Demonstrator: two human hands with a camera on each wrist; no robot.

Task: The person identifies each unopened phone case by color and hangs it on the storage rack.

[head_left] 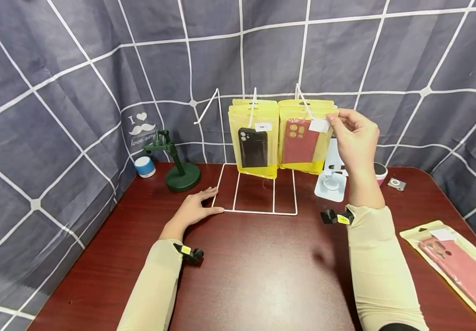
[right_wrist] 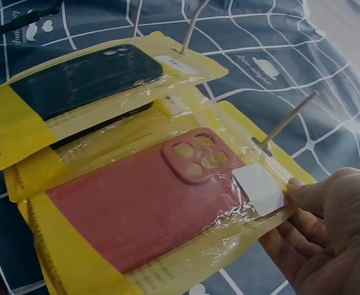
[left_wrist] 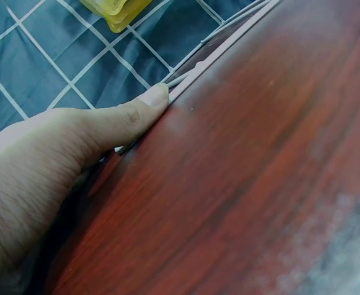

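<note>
My right hand [head_left: 357,140] pinches the top right corner of a clear yellow packet [head_left: 322,149] with a pink phone case [right_wrist: 136,203] inside. The packet hangs on the right hook [right_wrist: 290,118] of a white wire rack [head_left: 263,213], in front of another yellow packet. On the middle hook hang more yellow packets, the front one with a black phone case [head_left: 253,148]. The left hook [head_left: 206,106] holds nothing. At the front left corner of the rack's base rests my left hand [head_left: 193,209], its thumb [left_wrist: 133,117] straight against the wire.
A pink case in a packet [head_left: 461,271] lies at the table's right edge. Behind the rack's left side are a dark green stand [head_left: 183,177] and a blue and white cylinder [head_left: 144,166]. A pale blue stand [head_left: 330,186] and a small square gadget [head_left: 397,184] sit at right.
</note>
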